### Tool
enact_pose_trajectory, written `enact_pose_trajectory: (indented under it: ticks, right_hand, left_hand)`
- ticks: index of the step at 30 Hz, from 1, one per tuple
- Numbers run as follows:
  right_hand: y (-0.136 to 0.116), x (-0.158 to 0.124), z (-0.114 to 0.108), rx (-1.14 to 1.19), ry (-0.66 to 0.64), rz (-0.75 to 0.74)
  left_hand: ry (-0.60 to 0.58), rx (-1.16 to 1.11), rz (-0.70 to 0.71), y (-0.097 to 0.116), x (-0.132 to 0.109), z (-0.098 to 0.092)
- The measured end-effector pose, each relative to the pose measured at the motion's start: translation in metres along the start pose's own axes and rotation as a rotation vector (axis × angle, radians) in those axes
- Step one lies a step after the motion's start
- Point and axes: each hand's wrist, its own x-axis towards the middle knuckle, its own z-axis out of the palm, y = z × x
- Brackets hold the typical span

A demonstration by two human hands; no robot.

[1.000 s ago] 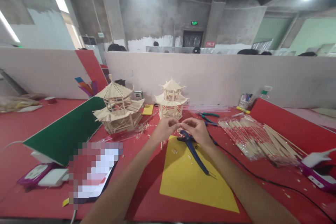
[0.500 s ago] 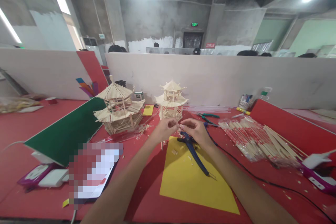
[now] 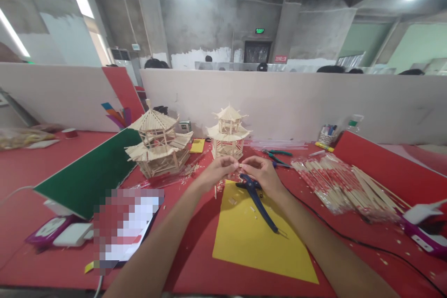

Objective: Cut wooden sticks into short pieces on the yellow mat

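Observation:
My left hand and my right hand meet over the red table, thumb and fingers of each pinched together. Between the fingertips is a small pale wooden piece, its shape mostly hidden. Just behind the hands stands a two-tiered pagoda model made of thin sticks. A larger stick pagoda is to the left. Below my right hand, a dark blue hand cutter lies partly on a yellow sheet, with little wood offcuts around it.
Bundles of sticks in plastic lie to the right, near green-handled pliers and a black cable. A green board leans at left beside a purple power strip. A white partition closes off the back.
Both hands stay together at nearly the same spot. The fingers have shifted slightly around the small piece, which shows a little more now.

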Motion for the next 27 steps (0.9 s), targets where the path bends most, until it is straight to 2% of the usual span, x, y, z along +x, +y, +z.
enact_pose_trajectory:
  ticks: [6, 10, 17, 27]
  right_hand:
    - [0.002, -0.001, 0.004, 0.053, -0.029, -0.025]
    - [-0.001, -0.003, 0.006, 0.026, -0.025, -0.033]
    - [0.004, 0.001, 0.003, -0.107, 0.000, -0.110]
    - [0.007, 0.003, 0.000, -0.182, 0.034, -0.129]
  left_hand:
    - [0.030, -0.169, -0.070, -0.002, -0.002, 0.005]
    - [0.023, -0.177, -0.097, -0.005, -0.001, 0.002]
    - [0.066, 0.071, -0.001, -0.005, 0.004, -0.003]
    - [0.119, 0.452, 0.144, -0.008, 0.010, 0.001]
